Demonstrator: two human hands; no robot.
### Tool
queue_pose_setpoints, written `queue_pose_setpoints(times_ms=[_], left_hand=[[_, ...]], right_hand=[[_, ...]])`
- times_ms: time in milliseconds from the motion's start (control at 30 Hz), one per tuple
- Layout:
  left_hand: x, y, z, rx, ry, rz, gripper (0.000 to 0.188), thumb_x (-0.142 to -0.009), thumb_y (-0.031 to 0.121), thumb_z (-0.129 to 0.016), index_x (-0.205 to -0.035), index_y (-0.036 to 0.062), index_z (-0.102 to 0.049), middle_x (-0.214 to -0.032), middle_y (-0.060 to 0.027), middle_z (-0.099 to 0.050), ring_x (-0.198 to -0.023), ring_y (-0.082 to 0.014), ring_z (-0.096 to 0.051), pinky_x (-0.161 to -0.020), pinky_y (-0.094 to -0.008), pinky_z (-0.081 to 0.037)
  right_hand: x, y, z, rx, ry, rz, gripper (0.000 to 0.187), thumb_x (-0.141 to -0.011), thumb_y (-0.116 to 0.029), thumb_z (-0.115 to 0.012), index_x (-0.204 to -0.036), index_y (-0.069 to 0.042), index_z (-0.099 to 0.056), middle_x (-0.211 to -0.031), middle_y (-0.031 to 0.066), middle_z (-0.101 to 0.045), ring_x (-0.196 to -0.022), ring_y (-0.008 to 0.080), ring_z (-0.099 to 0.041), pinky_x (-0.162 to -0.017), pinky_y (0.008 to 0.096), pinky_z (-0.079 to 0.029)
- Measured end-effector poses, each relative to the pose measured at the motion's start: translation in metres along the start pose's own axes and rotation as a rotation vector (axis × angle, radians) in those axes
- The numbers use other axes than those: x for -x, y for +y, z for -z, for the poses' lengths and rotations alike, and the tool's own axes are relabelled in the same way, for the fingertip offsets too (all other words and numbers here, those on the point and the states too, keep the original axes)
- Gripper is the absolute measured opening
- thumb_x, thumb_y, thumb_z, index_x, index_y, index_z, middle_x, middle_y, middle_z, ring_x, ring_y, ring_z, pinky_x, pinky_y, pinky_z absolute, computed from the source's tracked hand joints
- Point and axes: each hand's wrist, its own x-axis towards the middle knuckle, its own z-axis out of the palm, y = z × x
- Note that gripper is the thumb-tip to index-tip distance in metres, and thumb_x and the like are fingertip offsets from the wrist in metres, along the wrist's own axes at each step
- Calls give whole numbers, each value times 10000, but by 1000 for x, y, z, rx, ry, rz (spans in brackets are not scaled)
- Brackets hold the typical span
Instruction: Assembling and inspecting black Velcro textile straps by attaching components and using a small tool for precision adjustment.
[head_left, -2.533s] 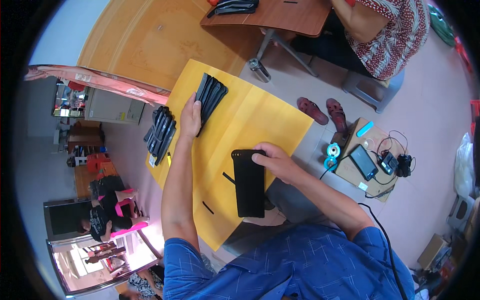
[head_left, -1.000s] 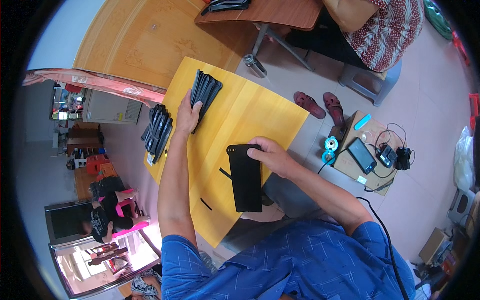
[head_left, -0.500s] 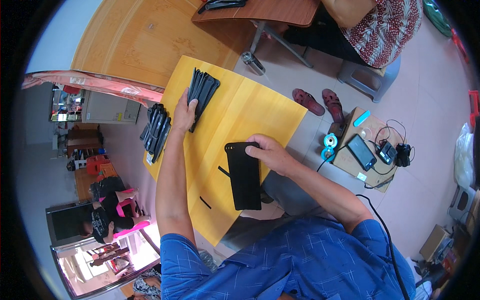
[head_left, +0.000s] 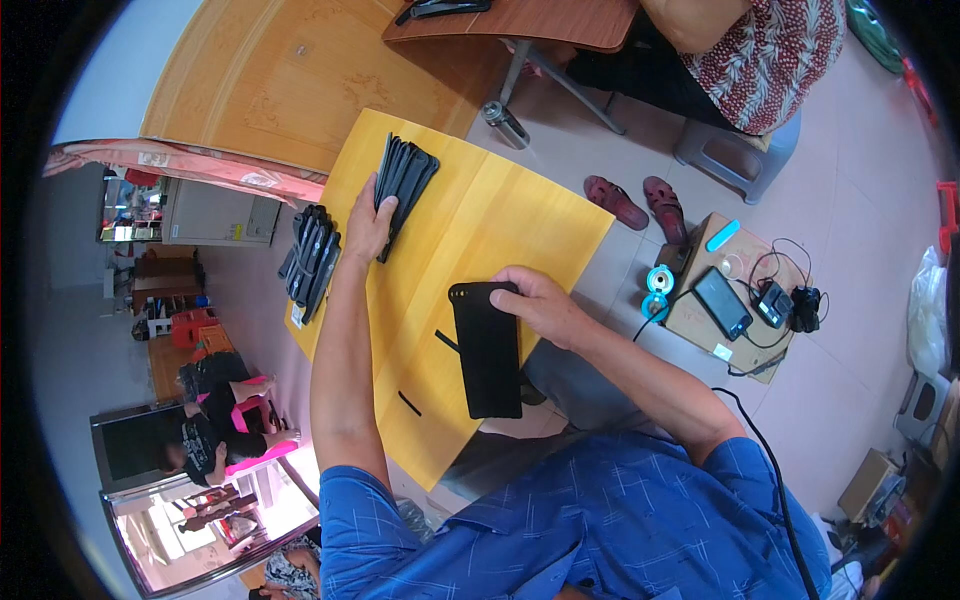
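My right hand [head_left: 535, 303] grips the upper end of a flat black rectangular piece [head_left: 487, 355], thumb on top. The piece resembles a phone case and has small round holes near its top edge. It hangs over the near edge of a yellow table [head_left: 510, 205]. At the far left of the tabletop, my left hand [head_left: 369, 222] is closed round the side of a fanned stack of similar black pieces [head_left: 406, 185]. Its thumb presses the stack while the other fingers are partly hidden.
Another black bundle [head_left: 312, 258] lies at the table's left edge. Two small black strips, one a loose strip [head_left: 410, 403], lie nearer me. On the right, a cardboard box [head_left: 690, 318] carries a phone [head_left: 723, 303] and cables. A person sits at a brown table [head_left: 590, 25] beyond.
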Motion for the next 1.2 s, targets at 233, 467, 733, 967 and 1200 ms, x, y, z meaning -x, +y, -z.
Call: queue_pose_setpoints(times_ms=[233, 467, 733, 967, 1200], left_hand=[[4, 25, -4, -123, -29, 7, 970, -811, 361, -837, -1566, 2, -345, -1512, -269, -485, -1390, -405, -480, -1176, -433, -373], [4, 11, -3, -114, 1, -33, 917, -831, 252, -801, -1574, 7, -322, -1491, -279, -491, -1378, -417, -481, -1177, -442, -366], [-2, -2, 2, 39, -60, -12, 847, -896, 210, -729, -1588, -6, -290, -1511, -294, -468, -1406, -423, -457, -1198, -430, -340], [5, 16, 1, -140, -43, -84, 937, -843, 260, -785, -1584, -18, -284, -1488, -297, -483, -1384, -435, -469, -1184, -441, -359], [2, 15, -14, -280, 63, -109, 917, -842, 248, -780, -1580, -7, -299, -1483, -286, -490, -1373, -434, -474, -1176, -458, -365]], right_hand=[[-2, 6, 5, 2, 11, 1, 169, -1019, -141, -607, -1125, -13, -640, -1000, -1, -636, -949, 91, -584, -883, 283, -483], [-2, 10, 1, 2, 20, 72, 239, -1001, -223, -627, -1135, -27, -654, -894, -8, -602, -790, 94, -553, -691, 278, -465], [-3, 9, 1, 3, 19, 73, 238, -1004, -223, -622, -1132, -23, -654, -883, -13, -591, -768, 88, -541, -668, 273, -455], [-1, 6, 2, -15, 8, 84, 214, -998, -197, -627, -1110, -16, -653, -931, 2, -615, -880, 110, -571, -813, 304, -484], [3, 0, 2, 15, 1, 71, 217, -998, -198, -634, -1100, -7, -642, -961, 16, -622, -923, 119, -570, -847, 308, -478]])
